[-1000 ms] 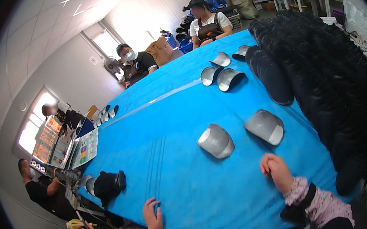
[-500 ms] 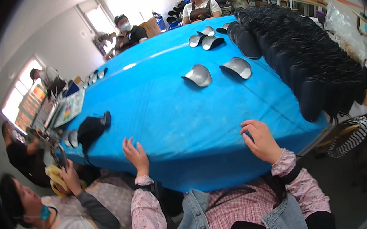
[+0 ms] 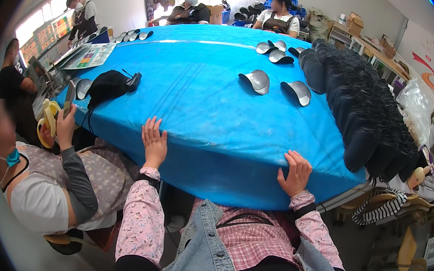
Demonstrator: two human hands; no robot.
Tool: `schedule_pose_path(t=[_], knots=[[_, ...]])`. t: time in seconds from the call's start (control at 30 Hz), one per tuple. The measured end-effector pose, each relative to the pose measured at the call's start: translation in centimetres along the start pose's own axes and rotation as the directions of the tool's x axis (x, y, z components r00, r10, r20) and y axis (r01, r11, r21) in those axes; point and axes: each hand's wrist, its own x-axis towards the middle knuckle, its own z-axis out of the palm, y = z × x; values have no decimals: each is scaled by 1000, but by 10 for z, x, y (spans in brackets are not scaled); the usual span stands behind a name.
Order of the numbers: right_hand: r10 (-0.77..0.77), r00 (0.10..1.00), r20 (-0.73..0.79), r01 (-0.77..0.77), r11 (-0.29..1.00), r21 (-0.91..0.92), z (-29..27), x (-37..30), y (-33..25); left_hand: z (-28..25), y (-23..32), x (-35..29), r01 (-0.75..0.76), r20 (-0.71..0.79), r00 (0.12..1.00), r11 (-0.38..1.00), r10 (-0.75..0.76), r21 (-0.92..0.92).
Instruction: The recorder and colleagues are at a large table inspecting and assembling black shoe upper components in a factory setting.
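Note:
My left hand (image 3: 154,142) rests with its fingers spread at the near edge of a table covered in blue sheeting (image 3: 193,106). Fingers apart, my right hand (image 3: 295,173) lies on the same edge further right. Neither hand holds anything. Beyond them on the sheeting are two grey, curved shell-like pieces with dark edges, a left one (image 3: 256,81) and a right one (image 3: 296,92). A small group of similar pieces (image 3: 278,54) lies farther back. My right hand is nearest the long heap of stacked black rounded pieces (image 3: 361,150) along the table's right side.
A black cloth bag (image 3: 111,88) and a patterned board (image 3: 90,56) lie on the left. Beside me, a seated person (image 3: 45,186) holds a phone-like object and a yellow item. Other people are around the table. Stools (image 3: 409,248) and a striped cloth (image 3: 378,208) are at right.
The view has levelled and swung, shifting the scene. My right hand has come down to the table's near edge, and my left hand has settled onto that edge too.

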Motion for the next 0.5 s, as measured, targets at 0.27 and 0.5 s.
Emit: schedule_pose_path(t=[0.27, 0.5], knots=[[46, 998, 30, -48, 997, 64, -9, 8, 11, 7, 15, 5, 15, 5, 1000, 999, -15, -35], [-43, 884, 465, -276, 755, 595, -30, 105, -6, -16, 13, 5, 20, -69, 997, 999, -23, -36]])
